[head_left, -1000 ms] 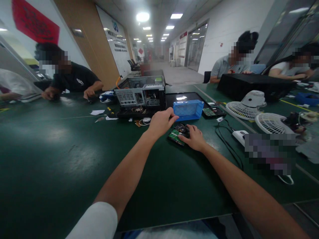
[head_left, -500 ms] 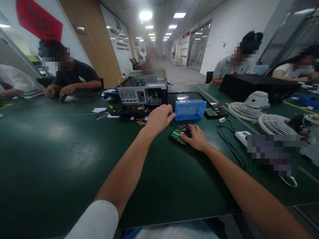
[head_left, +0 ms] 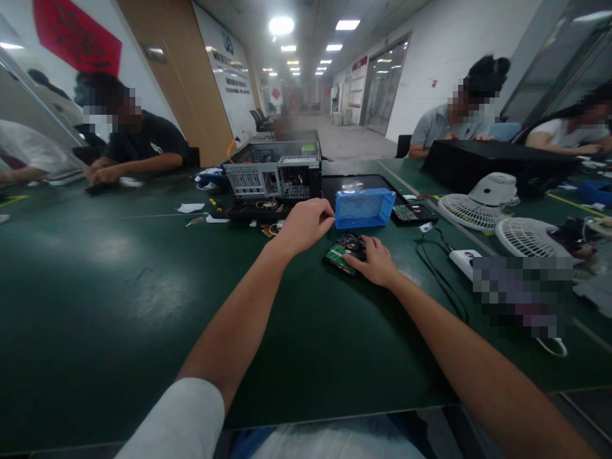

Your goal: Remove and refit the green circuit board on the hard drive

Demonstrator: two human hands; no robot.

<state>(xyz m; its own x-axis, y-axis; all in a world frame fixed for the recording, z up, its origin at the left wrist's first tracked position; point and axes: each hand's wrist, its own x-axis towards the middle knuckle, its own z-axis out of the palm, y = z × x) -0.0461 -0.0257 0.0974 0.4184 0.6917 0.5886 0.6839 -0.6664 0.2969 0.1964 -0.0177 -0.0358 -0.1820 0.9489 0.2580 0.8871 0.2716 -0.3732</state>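
A hard drive with a green circuit board lies on the table in front of me. My right hand is closed around its right side, thumb over the near part and fingers along the far edge. My left hand hovers just beyond and left of the drive, thumb and fingers pinched together. Whatever sits in that pinch is too small or hidden to make out. Right beside those fingertips stands a blue plastic bin, tipped on its side with its opening towards me.
An opened computer case stands behind my left hand. Another drive-like part with a green board lies right of the bin. White fan parts, a power strip and a black cable are to the right. Other people sit across the table.
Both hands stay almost where they were, the right one still on the hard drive. The view has shifted slightly. At the far left, a person's hands have moved closer together.
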